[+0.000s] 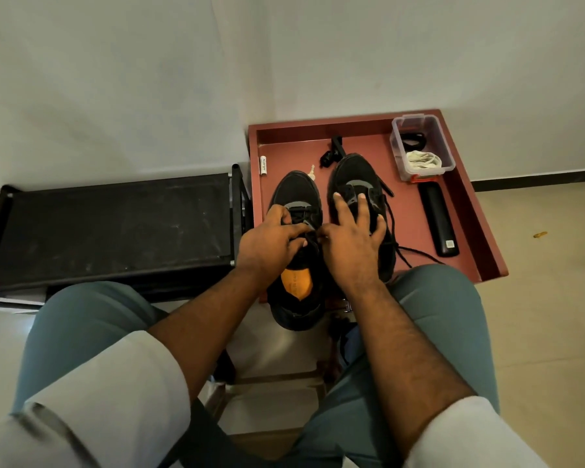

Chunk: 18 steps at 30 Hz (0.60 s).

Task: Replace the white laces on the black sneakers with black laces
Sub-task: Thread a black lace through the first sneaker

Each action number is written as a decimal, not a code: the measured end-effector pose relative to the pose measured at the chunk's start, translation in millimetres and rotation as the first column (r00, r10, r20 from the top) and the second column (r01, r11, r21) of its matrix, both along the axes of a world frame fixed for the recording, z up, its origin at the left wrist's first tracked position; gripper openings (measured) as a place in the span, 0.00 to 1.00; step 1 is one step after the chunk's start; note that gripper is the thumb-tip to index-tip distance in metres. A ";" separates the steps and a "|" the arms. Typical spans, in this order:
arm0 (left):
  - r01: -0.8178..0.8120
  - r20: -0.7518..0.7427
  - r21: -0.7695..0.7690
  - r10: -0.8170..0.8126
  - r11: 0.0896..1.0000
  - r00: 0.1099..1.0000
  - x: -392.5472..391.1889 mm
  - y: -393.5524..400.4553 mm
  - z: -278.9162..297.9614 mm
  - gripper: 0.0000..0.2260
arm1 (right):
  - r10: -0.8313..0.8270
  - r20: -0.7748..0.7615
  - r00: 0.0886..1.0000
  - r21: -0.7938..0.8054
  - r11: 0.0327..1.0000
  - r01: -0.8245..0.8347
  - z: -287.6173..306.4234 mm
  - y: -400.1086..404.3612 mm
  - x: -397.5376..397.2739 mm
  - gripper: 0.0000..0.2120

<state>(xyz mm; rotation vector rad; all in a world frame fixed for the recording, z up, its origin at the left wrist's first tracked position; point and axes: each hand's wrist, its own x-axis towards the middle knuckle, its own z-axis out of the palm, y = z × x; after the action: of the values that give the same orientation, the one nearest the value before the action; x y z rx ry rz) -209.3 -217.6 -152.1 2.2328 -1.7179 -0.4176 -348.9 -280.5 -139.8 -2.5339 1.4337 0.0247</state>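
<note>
Two black sneakers stand side by side on the red desk (460, 211), toes pointing away from the person. The left sneaker (296, 194) is being laced; the right sneaker (353, 170) is already threaded with a black lace (390, 214), whose loose ends trail over the desk toward the person's right knee.

The left hand (267, 243) is curled over the eyelet area of the left sneaker, and a strand of black lace appears to be pinched in its grip. The right hand (352, 238) is spread, fingers extended over the tongue of the right sneaker, while its thumb and forefinger meet at a lace end between the two shoes; whether that end is actually held cannot be told.

The removed white laces (423, 160) are seen in the clear box (397, 146) at the far right corner, well apart from both hands.

Risks, as judged: an eyelet may be skipped or the lace twisted, since black on black gives little contrast; the trailing ends of the right sneaker may be snagged by the right wrist; the left sneaker, overhanging the near edge, may be tipped off
</note>
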 end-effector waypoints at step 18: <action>-0.020 -0.130 -0.017 0.017 1.000 0.991 -3.5 3.7 4.1 0.16 | -0.582 0.248 0.774 0.185 0.813 0.552 10.1 -33.8 -47.1 0.18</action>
<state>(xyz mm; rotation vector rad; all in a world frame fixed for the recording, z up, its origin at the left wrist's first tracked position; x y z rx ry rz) -212.9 -213.9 -147.9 2.1559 -1.6272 -0.5284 -396.1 -314.3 -129.7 -1.8217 1.9377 -0.3585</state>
